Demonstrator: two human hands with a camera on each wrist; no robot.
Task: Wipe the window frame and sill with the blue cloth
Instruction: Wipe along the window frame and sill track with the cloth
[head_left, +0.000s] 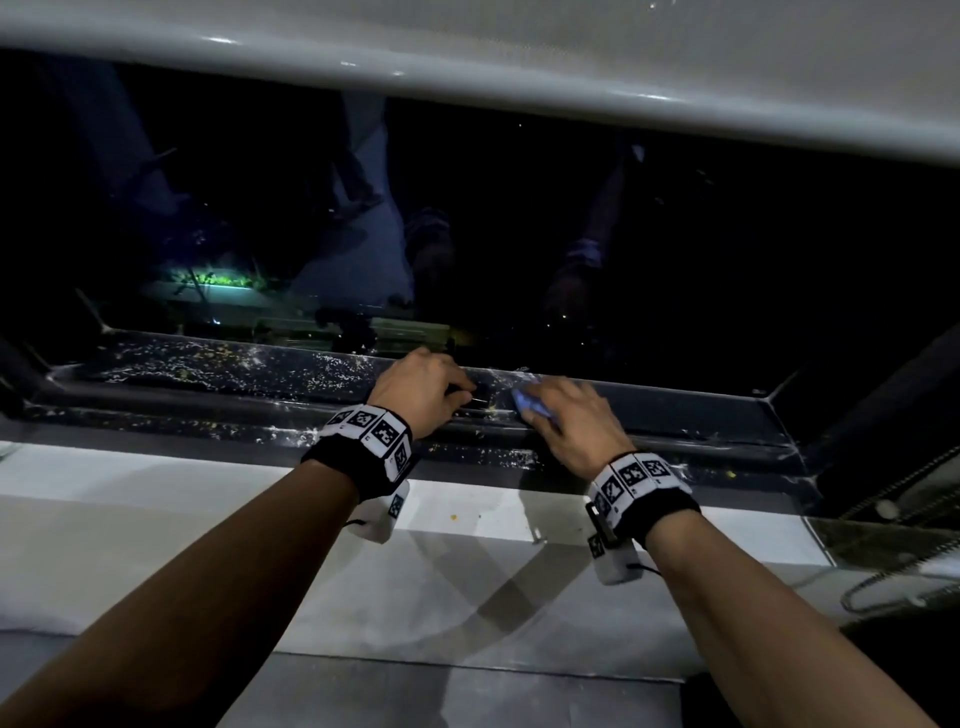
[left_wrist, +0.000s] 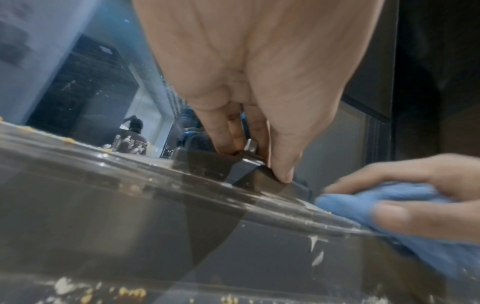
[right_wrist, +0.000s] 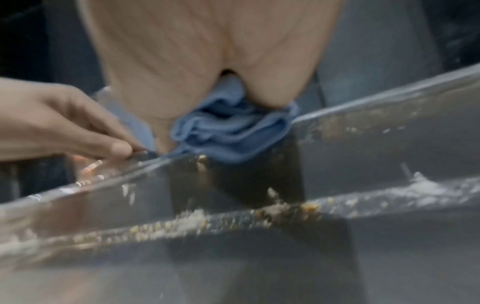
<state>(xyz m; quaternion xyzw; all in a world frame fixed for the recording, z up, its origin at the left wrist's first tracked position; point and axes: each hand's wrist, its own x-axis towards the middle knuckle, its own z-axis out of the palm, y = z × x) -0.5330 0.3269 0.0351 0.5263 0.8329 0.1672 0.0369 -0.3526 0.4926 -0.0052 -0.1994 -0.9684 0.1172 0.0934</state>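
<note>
Head view dim overall; window glass almost black, faint reflections, small green glow at left. Light from above and behind: white ledge brighter, crossed by soft forearm shadows. Glare streaks on glossy white band at top; straight edges bowed by wide lens. Left wrist view: left hand fairly sharp, blue cloth smeared by motion, near frame out of focus. Right wrist view soft and noisy everywhere; debris specks streaked; highlight along frame ridge.
</note>
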